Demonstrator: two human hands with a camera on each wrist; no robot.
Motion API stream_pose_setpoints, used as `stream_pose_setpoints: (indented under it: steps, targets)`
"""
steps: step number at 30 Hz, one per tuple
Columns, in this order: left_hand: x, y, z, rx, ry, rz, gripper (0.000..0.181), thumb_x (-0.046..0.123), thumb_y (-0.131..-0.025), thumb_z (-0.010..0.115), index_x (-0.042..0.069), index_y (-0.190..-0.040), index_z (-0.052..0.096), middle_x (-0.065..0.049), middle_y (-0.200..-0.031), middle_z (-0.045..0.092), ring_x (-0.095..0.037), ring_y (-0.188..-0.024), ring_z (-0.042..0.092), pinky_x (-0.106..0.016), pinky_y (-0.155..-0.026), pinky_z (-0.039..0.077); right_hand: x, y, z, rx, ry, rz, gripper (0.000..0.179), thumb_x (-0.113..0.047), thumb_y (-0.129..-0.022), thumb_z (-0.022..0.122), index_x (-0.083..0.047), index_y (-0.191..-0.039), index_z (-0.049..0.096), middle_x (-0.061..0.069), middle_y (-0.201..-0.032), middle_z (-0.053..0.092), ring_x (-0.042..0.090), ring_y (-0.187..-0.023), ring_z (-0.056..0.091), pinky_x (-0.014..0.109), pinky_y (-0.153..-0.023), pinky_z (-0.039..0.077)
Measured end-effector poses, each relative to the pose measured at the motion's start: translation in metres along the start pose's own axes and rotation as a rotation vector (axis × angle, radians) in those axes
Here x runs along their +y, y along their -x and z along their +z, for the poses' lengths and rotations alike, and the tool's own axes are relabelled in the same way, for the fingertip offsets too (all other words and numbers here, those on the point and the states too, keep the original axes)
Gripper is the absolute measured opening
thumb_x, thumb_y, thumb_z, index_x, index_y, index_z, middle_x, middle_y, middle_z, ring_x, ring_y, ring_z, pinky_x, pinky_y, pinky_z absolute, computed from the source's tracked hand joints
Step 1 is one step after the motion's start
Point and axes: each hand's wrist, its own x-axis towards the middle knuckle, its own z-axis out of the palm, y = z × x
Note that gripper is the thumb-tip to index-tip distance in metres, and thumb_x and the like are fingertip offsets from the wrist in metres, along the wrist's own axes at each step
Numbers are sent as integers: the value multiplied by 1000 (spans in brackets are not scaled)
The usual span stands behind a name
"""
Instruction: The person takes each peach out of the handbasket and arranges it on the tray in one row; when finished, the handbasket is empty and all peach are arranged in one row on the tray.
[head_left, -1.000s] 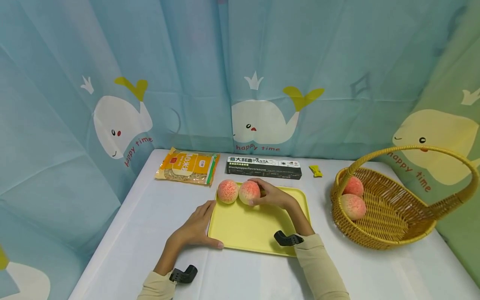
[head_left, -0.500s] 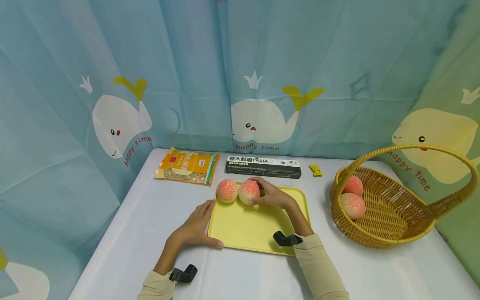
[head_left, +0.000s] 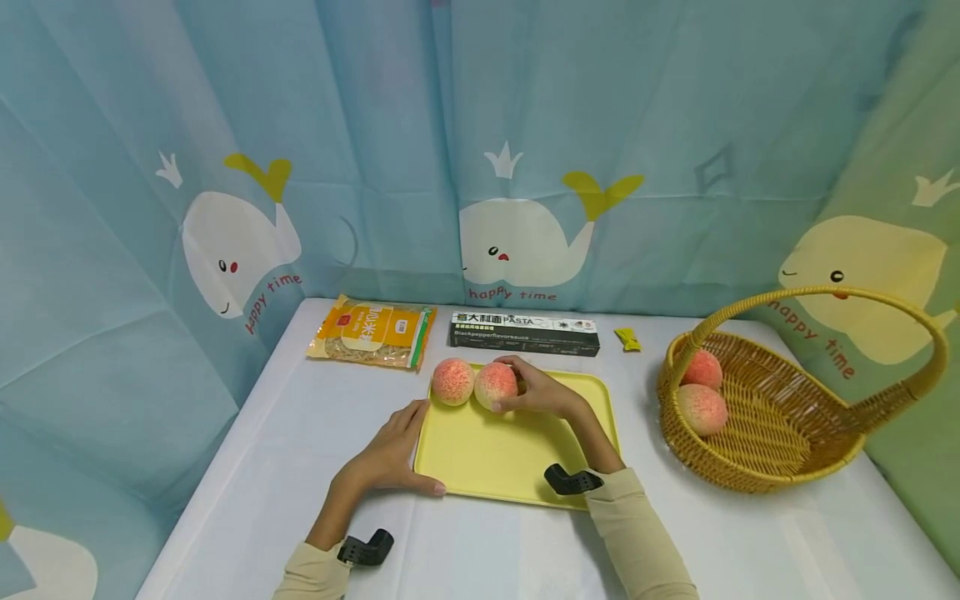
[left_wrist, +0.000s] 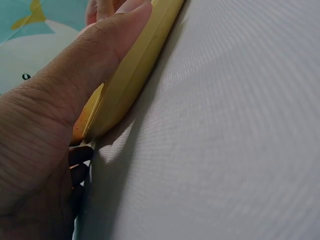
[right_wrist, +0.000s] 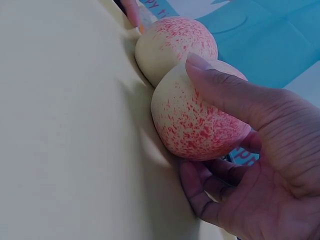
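In the head view, the right hand (head_left: 536, 392) has its thumb and fingers curled round the gripped peach (head_left: 493, 387), a round fruit, pale cream below and flushed coral-pink above; it sits in the far left part of the yellow tray (head_left: 487, 458), just beside the neighbouring peach (head_left: 453, 382), alike in shape and colour; the left hand (head_left: 392, 448) lies spread at the tray's left side, thumb at the near edge, its grasp wide; at right, a wicker basket (head_left: 761, 437) holds two more peaches (head_left: 702, 409).

In the left wrist view, the thumb lies along the tray's smooth, rounded rim, the other fingers around the corner, partly hidden.

In the right wrist view, the gripped peach touches its neighbour; its skin is cream, spattered with red-pink flecks that crowd into solid blush towards the palm; the thumb presses one side, fingers bend beneath, the hold only as wide as the fruit.
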Motion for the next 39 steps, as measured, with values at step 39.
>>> stream_pose_setpoints:
  steps: [39]
  targets:
    - [2, 1, -1, -5, 1, -2, 131, 63, -57, 85, 11, -157, 17, -14, -157, 27, -36, -141, 30, -57, -112, 30, -14, 21, -8, 163, 154, -78, 71, -14, -88, 74, 1, -147, 37, 29, -141, 44, 46, -126, 47, 53, -95, 50]
